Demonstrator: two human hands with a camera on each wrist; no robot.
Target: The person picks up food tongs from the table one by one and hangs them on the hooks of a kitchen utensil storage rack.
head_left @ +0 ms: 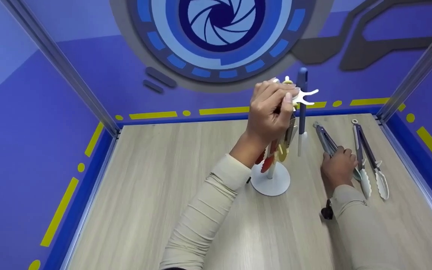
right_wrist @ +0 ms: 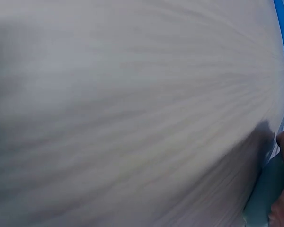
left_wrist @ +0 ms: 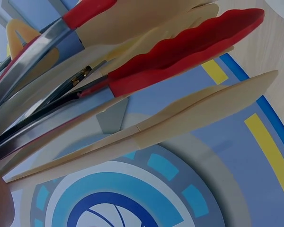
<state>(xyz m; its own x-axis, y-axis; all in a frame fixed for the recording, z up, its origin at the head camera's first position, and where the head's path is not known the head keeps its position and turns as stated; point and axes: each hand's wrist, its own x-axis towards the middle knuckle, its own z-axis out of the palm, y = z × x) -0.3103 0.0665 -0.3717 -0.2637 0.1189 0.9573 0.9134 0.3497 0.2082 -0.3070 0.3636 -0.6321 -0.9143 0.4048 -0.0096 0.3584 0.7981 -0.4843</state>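
Observation:
My left hand (head_left: 270, 108) grips the top of a white utensil stand (head_left: 271, 180), with a forked white hook (head_left: 306, 96) sticking out beside the thumb. Several utensils hang below that hand, among them red-tipped tongs (left_wrist: 189, 52) and pale beige tongs (left_wrist: 189, 116). A blue-handled utensil (head_left: 302, 101) with a whitish lower end hangs on the stand's right side. On the table to the right, my right hand (head_left: 339, 167) has its fingers curled round grey-handled tongs (head_left: 326, 138). Their teal tip (right_wrist: 270, 191) shows under the fingers in the right wrist view.
Another pair of tongs (head_left: 366, 144), dark-handled with pale scalloped tips, lies spread just right of my right hand. Blue patterned panels (head_left: 88, 67) with metal corner posts enclose the wooden table (head_left: 156, 180) at the back and sides.

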